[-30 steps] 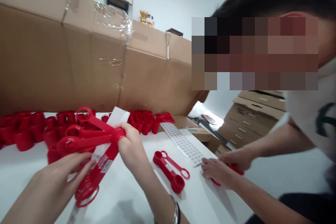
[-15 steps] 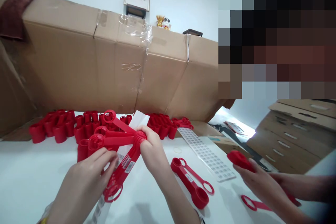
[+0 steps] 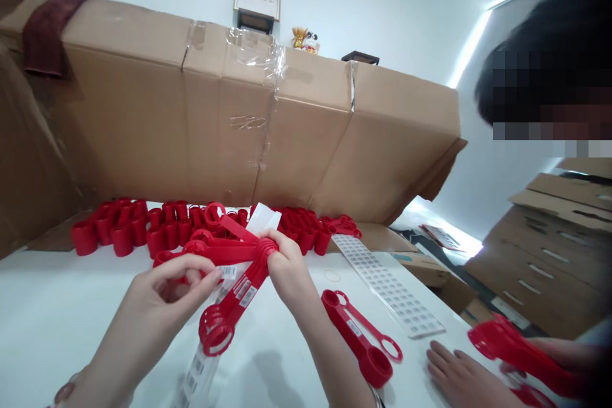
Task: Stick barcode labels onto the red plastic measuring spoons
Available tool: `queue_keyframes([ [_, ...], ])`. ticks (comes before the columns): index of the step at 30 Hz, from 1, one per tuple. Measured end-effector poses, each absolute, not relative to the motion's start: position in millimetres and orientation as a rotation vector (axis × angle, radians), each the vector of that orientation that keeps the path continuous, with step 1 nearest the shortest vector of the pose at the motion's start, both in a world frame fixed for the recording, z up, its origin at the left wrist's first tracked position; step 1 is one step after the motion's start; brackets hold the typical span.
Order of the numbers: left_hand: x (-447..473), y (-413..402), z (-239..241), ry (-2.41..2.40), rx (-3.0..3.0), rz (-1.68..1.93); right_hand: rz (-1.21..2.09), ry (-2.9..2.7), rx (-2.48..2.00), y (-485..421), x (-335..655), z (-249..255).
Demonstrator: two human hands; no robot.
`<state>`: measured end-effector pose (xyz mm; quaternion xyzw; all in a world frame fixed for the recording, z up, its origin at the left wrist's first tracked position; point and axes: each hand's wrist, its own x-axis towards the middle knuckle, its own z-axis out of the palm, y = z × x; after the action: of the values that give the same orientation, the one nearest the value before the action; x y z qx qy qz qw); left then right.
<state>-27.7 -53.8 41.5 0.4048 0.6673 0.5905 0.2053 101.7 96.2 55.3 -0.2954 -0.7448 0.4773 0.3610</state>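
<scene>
Surface: white table (image 3: 57, 312), red measuring spoons (image 3: 115, 229) heaped along its far edge
Room: cardboard cartons (image 3: 268, 140) taped, before a white wall (image 3: 382, 13)
Left hand (image 3: 162, 293): fingers curled, pinching what, cannot tell
Right hand (image 3: 289, 271): clenched around bundled spoon handles (image 3: 243, 284)

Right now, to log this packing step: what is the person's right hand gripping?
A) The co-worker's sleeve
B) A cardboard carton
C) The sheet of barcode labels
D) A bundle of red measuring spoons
D. The right hand is closed around the bundle of red measuring spoons, whose handles fan out from its grip.
</scene>
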Motion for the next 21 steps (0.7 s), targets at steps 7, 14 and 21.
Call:
queue_keyframes([
  [7,-24,-48,45,1.862,0.992,1.782,1.297,-1.884,-0.737,77,98,60],
  [14,-25,-47,40,1.86,1.03,1.817,1.295,-1.881,-0.736,72,101,66],
  [21,-25,-46,38,1.889,1.036,1.819,1.289,-1.884,-0.751,70,102,66],
])
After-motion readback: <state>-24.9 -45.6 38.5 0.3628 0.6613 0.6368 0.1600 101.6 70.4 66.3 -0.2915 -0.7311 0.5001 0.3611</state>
